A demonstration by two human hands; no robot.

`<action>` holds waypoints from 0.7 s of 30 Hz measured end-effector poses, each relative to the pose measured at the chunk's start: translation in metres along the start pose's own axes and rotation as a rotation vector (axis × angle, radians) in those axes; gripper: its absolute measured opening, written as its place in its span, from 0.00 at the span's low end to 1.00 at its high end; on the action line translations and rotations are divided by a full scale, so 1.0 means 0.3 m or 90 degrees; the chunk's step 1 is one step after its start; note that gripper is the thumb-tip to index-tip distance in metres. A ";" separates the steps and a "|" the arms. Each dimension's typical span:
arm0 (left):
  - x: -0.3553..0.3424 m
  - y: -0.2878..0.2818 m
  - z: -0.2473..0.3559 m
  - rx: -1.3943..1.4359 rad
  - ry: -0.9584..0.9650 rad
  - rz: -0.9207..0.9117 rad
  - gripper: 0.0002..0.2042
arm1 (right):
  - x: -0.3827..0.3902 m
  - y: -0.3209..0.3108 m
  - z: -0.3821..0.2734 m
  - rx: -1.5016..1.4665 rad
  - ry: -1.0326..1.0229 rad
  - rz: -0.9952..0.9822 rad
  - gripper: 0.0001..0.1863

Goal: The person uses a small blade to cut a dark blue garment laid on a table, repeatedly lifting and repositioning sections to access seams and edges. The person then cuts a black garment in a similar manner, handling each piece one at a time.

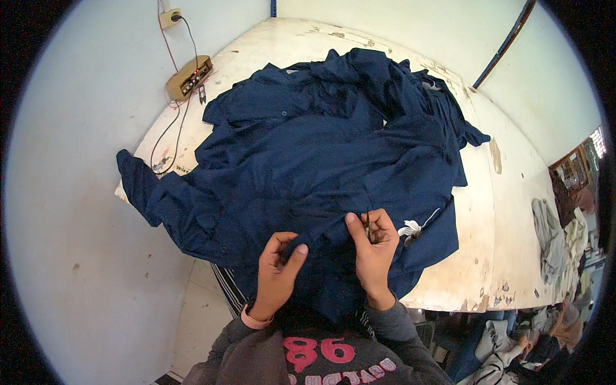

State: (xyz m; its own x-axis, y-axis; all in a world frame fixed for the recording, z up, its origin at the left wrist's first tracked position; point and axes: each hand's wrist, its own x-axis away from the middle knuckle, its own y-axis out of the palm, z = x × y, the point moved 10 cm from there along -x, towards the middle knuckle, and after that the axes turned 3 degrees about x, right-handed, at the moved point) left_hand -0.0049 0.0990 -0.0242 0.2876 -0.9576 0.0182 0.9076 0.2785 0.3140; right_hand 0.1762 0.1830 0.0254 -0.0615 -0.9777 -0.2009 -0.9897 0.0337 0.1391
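Observation:
A large crumpled navy garment pile (327, 147) covers much of the pale worktable. At its near edge my left hand (280, 266), with a pink wristband, grips a fold of the navy fabric between thumb and curled fingers. My right hand (375, 250) holds small dark thread snips (367, 217) upright, with the thumb against the cloth. Just right of that hand lies a white tuft of threads or tape (410, 228) on the garment.
The worktable (487, 212) meets walls behind and left. A beige electrical box (189, 77) with cables sits at back left, near another pair of snips (202, 94). Grey cloth (548, 240) hangs on the right. At lower right are more fabrics and a co-worker's hand (525, 343).

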 end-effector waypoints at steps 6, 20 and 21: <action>-0.036 0.018 0.005 0.201 -0.098 -0.019 0.14 | -0.008 -0.035 0.029 0.045 -0.017 0.006 0.10; 0.063 0.040 0.268 -0.441 0.541 0.049 0.19 | 0.068 -0.013 -0.044 0.254 -0.117 -0.164 0.15; 0.061 0.049 0.267 -0.454 0.542 0.044 0.19 | 0.076 -0.011 -0.050 0.295 -0.140 -0.179 0.15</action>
State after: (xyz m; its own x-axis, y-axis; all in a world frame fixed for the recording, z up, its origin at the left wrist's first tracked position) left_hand -0.0107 0.0797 0.0570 0.2116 -0.6510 -0.7290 0.7708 0.5697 -0.2851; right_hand 0.1801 0.1574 0.0350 0.2349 -0.8978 -0.3725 -0.9223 -0.0849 -0.3771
